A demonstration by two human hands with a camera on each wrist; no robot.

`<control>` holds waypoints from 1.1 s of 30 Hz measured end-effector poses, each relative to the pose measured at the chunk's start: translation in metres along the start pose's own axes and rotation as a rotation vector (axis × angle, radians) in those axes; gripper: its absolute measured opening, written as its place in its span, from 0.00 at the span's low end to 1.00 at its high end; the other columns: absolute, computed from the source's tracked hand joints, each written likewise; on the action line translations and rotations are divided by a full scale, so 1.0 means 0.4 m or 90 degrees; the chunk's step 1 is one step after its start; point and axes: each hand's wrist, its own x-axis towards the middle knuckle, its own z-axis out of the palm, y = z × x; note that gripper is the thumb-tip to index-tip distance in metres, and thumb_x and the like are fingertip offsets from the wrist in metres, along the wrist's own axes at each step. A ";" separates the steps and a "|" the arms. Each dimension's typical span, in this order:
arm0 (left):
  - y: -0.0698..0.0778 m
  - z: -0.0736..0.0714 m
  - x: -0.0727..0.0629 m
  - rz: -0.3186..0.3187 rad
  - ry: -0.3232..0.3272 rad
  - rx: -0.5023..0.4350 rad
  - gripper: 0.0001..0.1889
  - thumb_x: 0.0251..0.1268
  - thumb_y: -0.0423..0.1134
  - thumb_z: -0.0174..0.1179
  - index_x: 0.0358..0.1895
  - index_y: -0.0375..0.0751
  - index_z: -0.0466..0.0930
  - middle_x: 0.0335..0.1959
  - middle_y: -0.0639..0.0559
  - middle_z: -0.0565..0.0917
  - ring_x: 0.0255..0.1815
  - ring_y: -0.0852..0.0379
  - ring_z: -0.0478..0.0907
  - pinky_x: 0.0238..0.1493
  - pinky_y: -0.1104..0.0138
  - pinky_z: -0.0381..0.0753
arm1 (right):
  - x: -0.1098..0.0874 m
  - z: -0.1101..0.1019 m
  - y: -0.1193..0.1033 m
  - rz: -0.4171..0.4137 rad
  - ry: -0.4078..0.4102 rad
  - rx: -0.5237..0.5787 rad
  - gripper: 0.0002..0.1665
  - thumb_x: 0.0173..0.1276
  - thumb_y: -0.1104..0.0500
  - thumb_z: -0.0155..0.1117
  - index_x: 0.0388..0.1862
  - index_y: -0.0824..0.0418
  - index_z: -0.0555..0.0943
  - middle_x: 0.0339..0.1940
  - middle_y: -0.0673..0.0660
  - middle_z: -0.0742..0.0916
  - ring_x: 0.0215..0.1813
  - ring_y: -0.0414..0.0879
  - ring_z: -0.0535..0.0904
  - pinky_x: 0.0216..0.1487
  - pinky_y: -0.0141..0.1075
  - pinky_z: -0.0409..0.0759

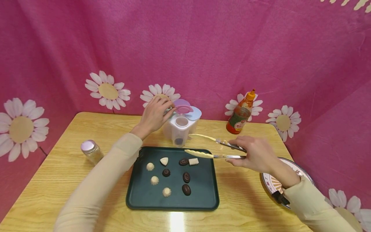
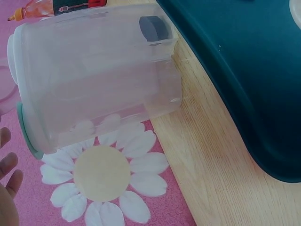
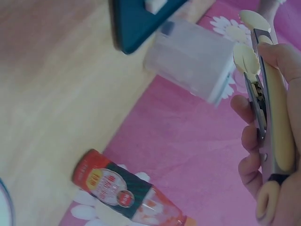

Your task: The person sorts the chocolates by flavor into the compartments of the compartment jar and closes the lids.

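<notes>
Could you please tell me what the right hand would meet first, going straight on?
Its cream-tipped metal tongs would probably meet the translucent pastel-lidded plastic container first, though depth is unclear.

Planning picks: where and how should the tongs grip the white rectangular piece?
Likely its long front and back edges, from above: the white rectangular piece lies flat on the tray, and a dark oval piece crowds its left end.

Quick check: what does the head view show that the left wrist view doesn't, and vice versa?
Only the head view: the tongs in the right hand, the lidded jar and the plate. Only the left wrist view: the green lid at the container's edge. Both: the clear container with a dark piece inside, the tray, the sauce bottle and the left hand.
</notes>
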 end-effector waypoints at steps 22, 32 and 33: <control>-0.001 0.001 -0.002 0.000 0.003 -0.006 0.09 0.76 0.44 0.64 0.48 0.42 0.86 0.50 0.45 0.86 0.58 0.43 0.78 0.66 0.52 0.78 | -0.144 0.144 -0.059 0.041 -0.134 0.144 0.22 0.57 0.44 0.83 0.48 0.50 0.89 0.36 0.41 0.89 0.32 0.31 0.78 0.30 0.27 0.75; -0.002 0.001 -0.001 -0.001 -0.001 -0.002 0.09 0.77 0.44 0.64 0.48 0.42 0.86 0.50 0.45 0.86 0.56 0.44 0.78 0.62 0.54 0.79 | -0.153 0.171 -0.060 0.048 -0.145 0.149 0.20 0.58 0.42 0.81 0.47 0.47 0.89 0.35 0.38 0.89 0.31 0.30 0.79 0.29 0.25 0.72; -0.002 0.001 -0.001 -0.001 -0.002 -0.001 0.09 0.77 0.44 0.63 0.48 0.42 0.86 0.50 0.45 0.86 0.56 0.44 0.78 0.62 0.54 0.79 | -0.154 0.172 -0.060 0.047 -0.146 0.152 0.20 0.59 0.42 0.81 0.47 0.47 0.89 0.35 0.38 0.89 0.31 0.30 0.79 0.29 0.25 0.72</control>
